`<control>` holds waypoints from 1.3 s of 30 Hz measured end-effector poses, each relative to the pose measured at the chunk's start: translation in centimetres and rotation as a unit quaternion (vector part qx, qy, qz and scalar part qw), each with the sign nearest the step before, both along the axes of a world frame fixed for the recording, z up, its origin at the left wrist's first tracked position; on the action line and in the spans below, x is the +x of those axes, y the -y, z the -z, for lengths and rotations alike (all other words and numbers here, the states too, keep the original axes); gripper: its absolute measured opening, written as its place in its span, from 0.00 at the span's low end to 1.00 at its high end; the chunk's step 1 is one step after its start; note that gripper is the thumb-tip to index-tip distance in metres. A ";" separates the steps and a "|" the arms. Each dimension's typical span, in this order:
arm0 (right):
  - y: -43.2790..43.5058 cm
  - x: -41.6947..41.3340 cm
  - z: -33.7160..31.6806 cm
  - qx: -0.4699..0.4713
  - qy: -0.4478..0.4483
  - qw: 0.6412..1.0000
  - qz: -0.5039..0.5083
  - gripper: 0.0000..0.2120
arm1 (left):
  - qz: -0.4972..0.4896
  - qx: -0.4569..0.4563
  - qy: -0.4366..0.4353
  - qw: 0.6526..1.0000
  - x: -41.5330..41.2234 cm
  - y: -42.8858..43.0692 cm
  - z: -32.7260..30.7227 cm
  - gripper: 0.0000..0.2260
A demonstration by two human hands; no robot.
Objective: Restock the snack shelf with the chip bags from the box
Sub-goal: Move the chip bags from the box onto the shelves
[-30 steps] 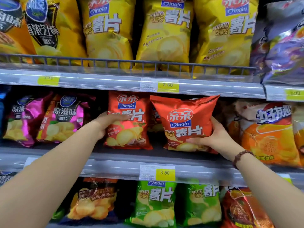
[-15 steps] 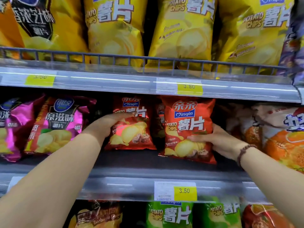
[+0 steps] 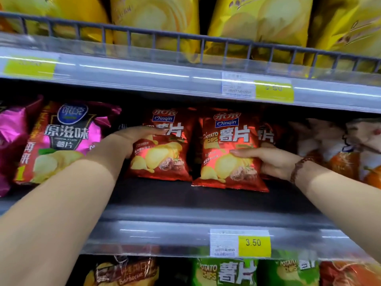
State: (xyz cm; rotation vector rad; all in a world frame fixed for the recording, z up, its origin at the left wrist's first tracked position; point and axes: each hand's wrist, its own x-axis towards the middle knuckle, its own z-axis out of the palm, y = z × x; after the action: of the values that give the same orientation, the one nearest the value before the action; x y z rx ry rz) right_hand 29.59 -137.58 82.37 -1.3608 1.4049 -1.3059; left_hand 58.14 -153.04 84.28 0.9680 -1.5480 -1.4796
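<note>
Two red Qinqin chip bags stand side by side on the dark middle shelf (image 3: 185, 195). My left hand (image 3: 125, 141) is closed over the left edge of the left red bag (image 3: 165, 153). My right hand (image 3: 268, 162) grips the right edge of the right red bag (image 3: 228, 155), thumb across its front. This bag stands upright, slightly nearer the shelf's front edge than the left one. Another red bag (image 3: 267, 134) shows partly behind it. The box is out of view.
A magenta-and-red chip bag (image 3: 61, 141) stands left of my left hand. Orange-and-white bags (image 3: 340, 149) fill the shelf's right end. Yellow bags (image 3: 156, 23) sit behind the wire rail above. Green bags (image 3: 226, 273) and others line the shelf below. A 3.50 price tag (image 3: 253, 242) marks the front edge.
My right hand has carried the right red bag deeper into the shelf and set it upright beside the left bag. The camera has come closer and tilted down a little.
</note>
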 end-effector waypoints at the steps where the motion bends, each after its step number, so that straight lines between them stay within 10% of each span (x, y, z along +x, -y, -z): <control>1: 0.7 0.0 -0.2 -0.001 -0.007 1.000 0.000 0.36 | -0.006 -0.003 0.002 1.000 0.1 0.1 0.1 0.40; 23: 2.1 -1.1 -0.2 0.082 -0.128 0.988 0.020 0.66 | -0.109 -0.032 0.021 0.993 -0.3 -0.1 1.4 0.54; 27: 0.8 -1.3 -0.1 0.097 -0.148 0.981 0.075 0.73 | -0.119 -0.046 0.025 0.991 -0.4 -3.9 0.8 0.39; 35: -2.5 -2.5 1.9 0.096 -0.118 0.982 0.111 0.30 | -0.220 -0.086 0.047 0.971 1.0 -7.6 2.0 0.38; 39: -5.5 -1.3 2.0 0.062 -0.039 0.992 0.106 0.19 | -0.199 -0.092 0.013 0.976 1.5 -10.5 2.0 0.05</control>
State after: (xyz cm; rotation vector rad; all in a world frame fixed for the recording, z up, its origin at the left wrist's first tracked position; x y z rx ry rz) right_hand 28.26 -132.06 80.38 -1.2176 1.6925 -1.2872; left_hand 59.60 -142.57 82.24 1.1131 -1.3822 -1.0298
